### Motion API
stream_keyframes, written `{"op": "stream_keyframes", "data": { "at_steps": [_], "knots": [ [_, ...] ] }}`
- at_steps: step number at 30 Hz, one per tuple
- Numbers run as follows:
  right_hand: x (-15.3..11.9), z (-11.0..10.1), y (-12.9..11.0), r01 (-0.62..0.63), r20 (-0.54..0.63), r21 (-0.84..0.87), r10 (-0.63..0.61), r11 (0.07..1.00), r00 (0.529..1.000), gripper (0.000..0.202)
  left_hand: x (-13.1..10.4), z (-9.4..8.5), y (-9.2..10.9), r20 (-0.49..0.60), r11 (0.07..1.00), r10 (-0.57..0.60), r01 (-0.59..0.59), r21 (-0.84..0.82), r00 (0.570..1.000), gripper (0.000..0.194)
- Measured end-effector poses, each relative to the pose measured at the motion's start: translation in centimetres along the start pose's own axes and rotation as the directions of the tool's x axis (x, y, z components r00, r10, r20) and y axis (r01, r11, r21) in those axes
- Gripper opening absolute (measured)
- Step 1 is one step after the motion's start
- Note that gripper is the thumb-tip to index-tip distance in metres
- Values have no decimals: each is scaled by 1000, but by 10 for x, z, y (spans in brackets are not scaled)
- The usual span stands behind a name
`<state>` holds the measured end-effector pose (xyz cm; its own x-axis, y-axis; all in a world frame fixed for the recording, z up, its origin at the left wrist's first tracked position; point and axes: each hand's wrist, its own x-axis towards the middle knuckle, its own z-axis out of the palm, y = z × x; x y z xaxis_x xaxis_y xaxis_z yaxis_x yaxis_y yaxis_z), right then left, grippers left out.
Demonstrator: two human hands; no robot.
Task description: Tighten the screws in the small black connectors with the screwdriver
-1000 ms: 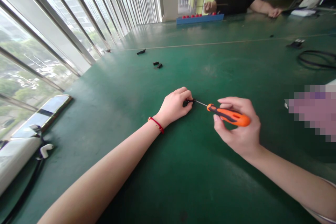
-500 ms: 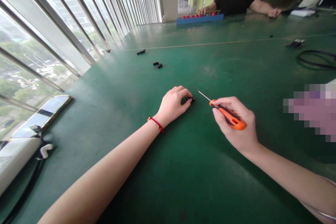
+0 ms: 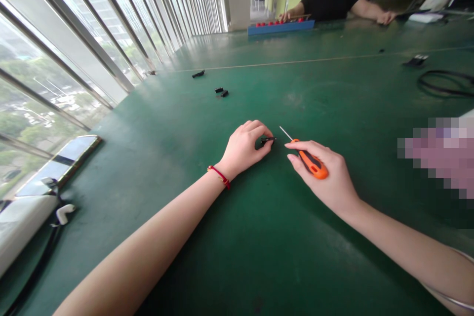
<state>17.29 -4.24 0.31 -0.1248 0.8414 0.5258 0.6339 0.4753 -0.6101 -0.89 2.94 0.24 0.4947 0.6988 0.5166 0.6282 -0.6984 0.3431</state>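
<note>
The screwdriver (image 3: pixel 314 164) is right of centre at the near side, held in the closed fingers of the right hand (image 3: pixel 335 177), shaft directed far left. Close to its tip, but apart from it, the left hand (image 3: pixel 244 148) clamps a small black part (image 3: pixel 267 140). Loose black pieces (image 3: pixel 224 93) lie farther left on the green table (image 3: pixel 255 237); a blue rack (image 3: pixel 281 28) is at the far side.

Where the bare left hand (image 3: pixel 246 145) meets the left forearm (image 3: pixel 148 242), around the middle of the frame, I see a narrow red bracelet (image 3: pixel 219 177) with small gold-coloured pieces. The right hand (image 3: pixel 336 178) is bare too; at the lower right edge, a thin pale loop (image 3: pixel 450 300) rings the right forearm (image 3: pixel 400 234), its material unclear.
</note>
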Motion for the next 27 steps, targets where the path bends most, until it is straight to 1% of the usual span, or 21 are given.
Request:
{"op": "stream_keyframes", "data": {
  "at_steps": [6, 9, 14, 17, 21, 27],
  "knots": [
    [4, 0, 9, -28, 3, -50, 28, 998, 1000, 22, 0, 0, 9, 31, 987, 157, -159, 39, 987, 9],
    [5, -1, 14, -21, 27, -62, 23, 998, 999, 22, -1, 0, 12, 25, 978, 201, -202, 52, 979, 10],
    [6, 0, 17, 24, 48, -59, -21, 998, 999, 15, -2, 2, 15, 33, 962, 269, -270, 41, 963, 12],
    [7, 0, 18, 29, 55, -53, -26, 998, 998, 11, -2, 2, 16, 50, 960, 274, -276, 39, 960, 13],
    [9, 0, 20, 26, 73, -63, -21, 998, 997, 8, -1, 1, 16, 88, 967, 245, -250, 50, 966, 15],
    [10, 0, 25, 4, 73, -63, 1, 998, 997, 9, -1, 0, 15, 90, 978, 201, -205, 41, 976, 15]
  ]
}}
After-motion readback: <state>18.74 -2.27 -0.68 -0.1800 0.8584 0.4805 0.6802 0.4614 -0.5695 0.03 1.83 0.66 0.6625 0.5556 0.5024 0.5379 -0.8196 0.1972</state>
